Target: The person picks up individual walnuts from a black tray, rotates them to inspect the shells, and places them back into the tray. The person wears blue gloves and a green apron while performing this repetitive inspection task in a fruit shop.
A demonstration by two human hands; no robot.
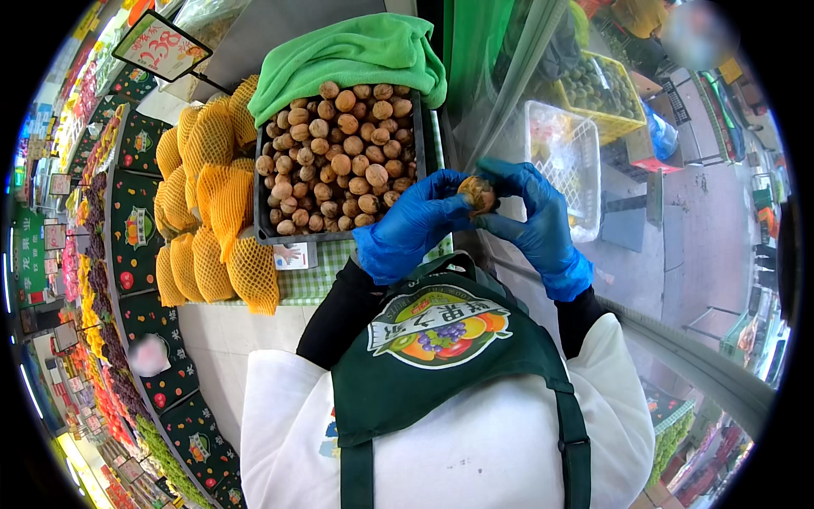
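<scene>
Between my blue-gloved hands is a round brown walnut (pixel 478 195) with a yellowish-green patch on its skin. My left hand (pixel 423 219) pinches it from the left with thumb and fingers. At its right side my right hand (pixel 531 213) is curled in, fingertips and thumb against it; the upper fingers are blurred. Left of the hands stands a shallow black crate (pixel 255 213) filled with walnuts (pixel 341 164). My left hand is just in front of the crate's near right corner. A green towel (pixel 350 60) is draped over the crate's far edge.
Fruits in yellow foam nets (pixel 222 197) are stacked left of the crate. A price sign (pixel 162 46) stands behind them. A glass partition (pixel 509 95) runs along the right; beyond it are a white plastic basket (pixel 594 184) and a yellow crate (pixel 613 130). Fruit displays (pixel 102 318) line the far left.
</scene>
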